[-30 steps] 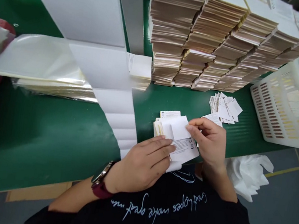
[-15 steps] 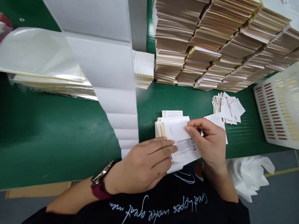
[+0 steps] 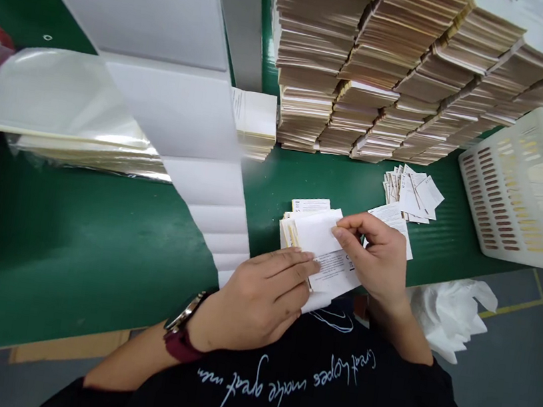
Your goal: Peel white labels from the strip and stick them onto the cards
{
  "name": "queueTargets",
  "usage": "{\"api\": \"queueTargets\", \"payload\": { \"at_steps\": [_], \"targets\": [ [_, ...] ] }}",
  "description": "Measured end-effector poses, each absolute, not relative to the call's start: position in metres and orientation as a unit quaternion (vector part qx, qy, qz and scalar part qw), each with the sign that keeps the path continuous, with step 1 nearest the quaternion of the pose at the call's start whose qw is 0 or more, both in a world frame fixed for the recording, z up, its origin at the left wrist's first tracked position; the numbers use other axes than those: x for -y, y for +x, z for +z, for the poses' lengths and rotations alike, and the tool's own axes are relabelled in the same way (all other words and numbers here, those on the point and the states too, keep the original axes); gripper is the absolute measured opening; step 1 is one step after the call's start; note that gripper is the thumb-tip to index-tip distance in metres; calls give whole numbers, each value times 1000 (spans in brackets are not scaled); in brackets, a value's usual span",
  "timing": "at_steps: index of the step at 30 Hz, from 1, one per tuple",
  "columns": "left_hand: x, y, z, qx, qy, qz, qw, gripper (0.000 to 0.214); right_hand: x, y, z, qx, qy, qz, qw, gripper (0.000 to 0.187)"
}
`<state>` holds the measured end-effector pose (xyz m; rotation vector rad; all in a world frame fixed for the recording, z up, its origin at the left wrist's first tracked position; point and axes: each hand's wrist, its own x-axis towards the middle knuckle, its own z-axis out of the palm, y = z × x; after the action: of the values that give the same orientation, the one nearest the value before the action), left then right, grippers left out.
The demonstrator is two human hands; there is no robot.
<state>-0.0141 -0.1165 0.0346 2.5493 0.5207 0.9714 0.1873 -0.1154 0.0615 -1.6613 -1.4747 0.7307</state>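
Note:
Near the front edge of the green table, both hands are on a white printed leaflet. Its upper part is blank, and small black print shows below. My right hand pinches the leaflet's upper right edge between thumb and index finger. My left hand lies across the lower left edge, fingers together and holding the paper; its thumb is hidden. Just behind the leaflet, a small pile of printed papers lies partly covered. Beside my right hand lie a loose printed sheet and several fanned cards.
Tall stacks of folded papers stand at the back, with a smaller stack beside them. A white perforated basket is at right. Long creased white paper and clear plastic bags occupy the left. Crumpled white material is below the table.
The view has shifted slightly. Both hands keep nearly the same hold on the leaflet, and nothing has been let go.

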Motion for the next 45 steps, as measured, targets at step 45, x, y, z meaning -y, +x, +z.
{"api": "queueTargets", "payload": {
  "at_steps": [45],
  "targets": [
    [115, -14, 34, -187, 890, 360, 210, 17, 119, 193, 56, 556, -649, 311, 416, 7]
  ]
}}
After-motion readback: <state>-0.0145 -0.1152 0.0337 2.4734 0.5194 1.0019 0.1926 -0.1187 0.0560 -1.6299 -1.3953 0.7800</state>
